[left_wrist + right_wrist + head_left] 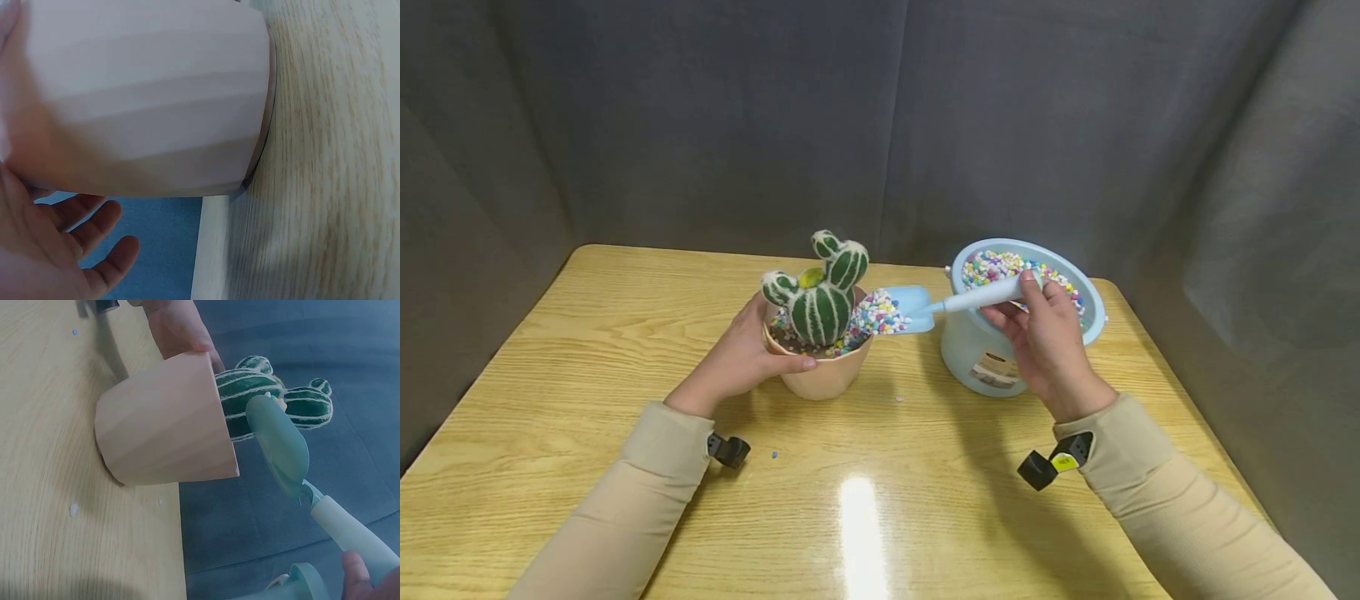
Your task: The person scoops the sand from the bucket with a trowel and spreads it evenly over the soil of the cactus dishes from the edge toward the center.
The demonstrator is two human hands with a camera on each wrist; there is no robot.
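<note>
A peach-coloured flower pot (823,379) stands on the table and holds a green cactus (820,315) with white woolly stripes. My left hand (741,354) grips the pot's left side, its thumb along the near rim and the other fingers behind. In my right hand (1051,346) is the handle of a light blue hand trowel (910,307), pinched near its end. Colourful pebbles (880,313) lie on the blade, whose tip reaches over the pot's right rim beside the cactus. More pebbles lie around the plant's base, over brown soil.
Right of the pot stands a light blue bucket (964,354) filled with the same pebbles, under my right hand. A small blue pebble (774,455) and a pale one (899,399) lie loose on the wooden table (625,350). Grey curtains (715,125) surround the table.
</note>
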